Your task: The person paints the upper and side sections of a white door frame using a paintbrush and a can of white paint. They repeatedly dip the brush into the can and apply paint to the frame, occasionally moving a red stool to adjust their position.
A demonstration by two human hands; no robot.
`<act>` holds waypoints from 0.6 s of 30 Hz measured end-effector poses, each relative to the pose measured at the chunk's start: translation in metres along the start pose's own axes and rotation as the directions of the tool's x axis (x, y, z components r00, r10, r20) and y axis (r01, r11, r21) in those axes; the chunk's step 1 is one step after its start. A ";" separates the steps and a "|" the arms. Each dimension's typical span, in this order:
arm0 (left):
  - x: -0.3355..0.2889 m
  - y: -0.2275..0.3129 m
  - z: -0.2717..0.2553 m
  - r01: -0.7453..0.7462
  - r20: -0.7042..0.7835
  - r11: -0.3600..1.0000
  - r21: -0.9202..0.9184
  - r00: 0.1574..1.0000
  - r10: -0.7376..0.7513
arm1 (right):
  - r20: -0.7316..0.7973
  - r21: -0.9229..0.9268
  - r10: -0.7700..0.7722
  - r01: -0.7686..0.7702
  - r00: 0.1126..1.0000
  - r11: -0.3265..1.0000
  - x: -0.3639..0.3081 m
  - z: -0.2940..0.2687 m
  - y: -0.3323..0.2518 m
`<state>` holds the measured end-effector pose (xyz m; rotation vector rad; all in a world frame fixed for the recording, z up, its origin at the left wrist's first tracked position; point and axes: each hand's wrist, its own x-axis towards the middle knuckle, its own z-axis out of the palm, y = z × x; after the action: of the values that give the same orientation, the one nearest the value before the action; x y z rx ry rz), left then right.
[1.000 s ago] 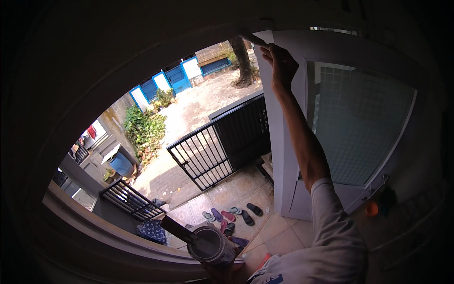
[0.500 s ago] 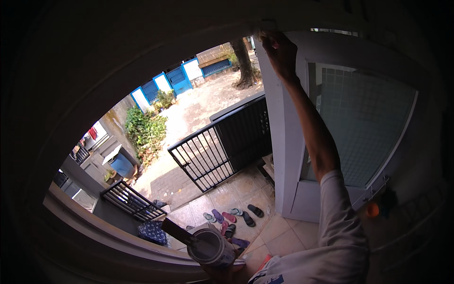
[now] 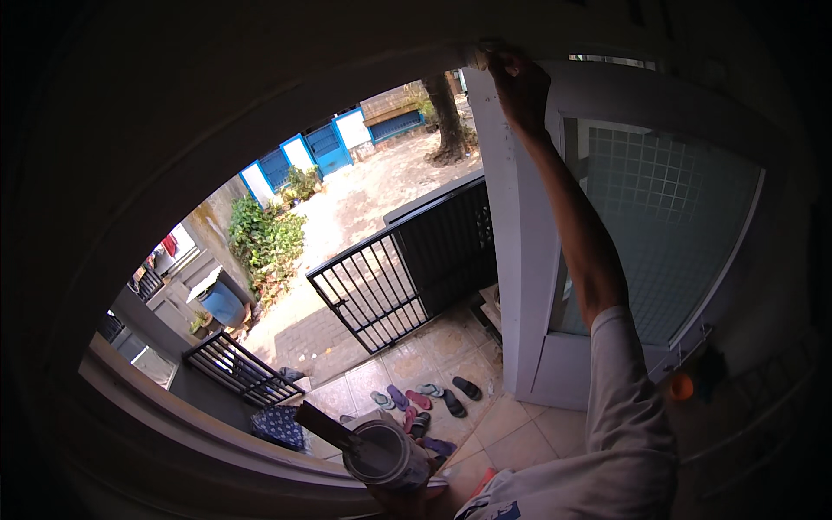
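- The right hand [image 3: 520,85] is raised, its fingers curled and bunched in the shade; whether they grip anything is too dark to tell.
- Those fingertips are right by the lintel [image 3: 416,62], close to the top corner of the door [image 3: 555,377].
- The left hand [image 3: 400,501] is low, well below the right fingers and toward the person's left; its fingers, mostly hidden, are closed on the can [image 3: 412,468].
- The can sits just above the left fingers, tilted, mouth showing, with grey matter inside.
- A flat brown stick [image 3: 322,424] stands in the can, its free end pointing up and left, away from the left fingers.
- Several sandals [image 3: 419,397] lie on the tiles [image 3: 364,377], past the can from the left fingers and far below the right ones.
- A black gate [image 3: 373,290] stands between the two hands' heights, left of the right fingers.
- The door's pane [image 3: 672,217] is below and right of the right fingers, beyond the forearm.
- A tree trunk [image 3: 445,121] shows outside, left of the right fingers and slightly lower.
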<state>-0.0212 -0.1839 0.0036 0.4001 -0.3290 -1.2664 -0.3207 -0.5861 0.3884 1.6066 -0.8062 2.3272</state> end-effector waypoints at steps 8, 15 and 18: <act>-0.003 0.002 0.009 0.059 0.060 0.977 -0.206 0.997 -0.048 | 0.090 0.457 0.043 -0.080 0.995 0.886 0.014 -0.036 -0.018; -0.002 0.013 0.011 0.110 0.079 0.957 -0.267 0.993 -0.092 | -0.119 -0.214 -0.111 0.084 0.987 0.973 0.058 -0.012 0.073; 0.001 0.011 0.022 0.068 0.007 0.972 -0.224 0.998 -0.068 | -0.012 -0.396 -0.137 0.121 0.991 0.910 0.070 0.001 0.099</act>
<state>-0.0216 -0.1841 0.0280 0.2199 -0.1700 -1.3544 -0.3920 -0.6792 0.4207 1.3870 -1.0461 1.9425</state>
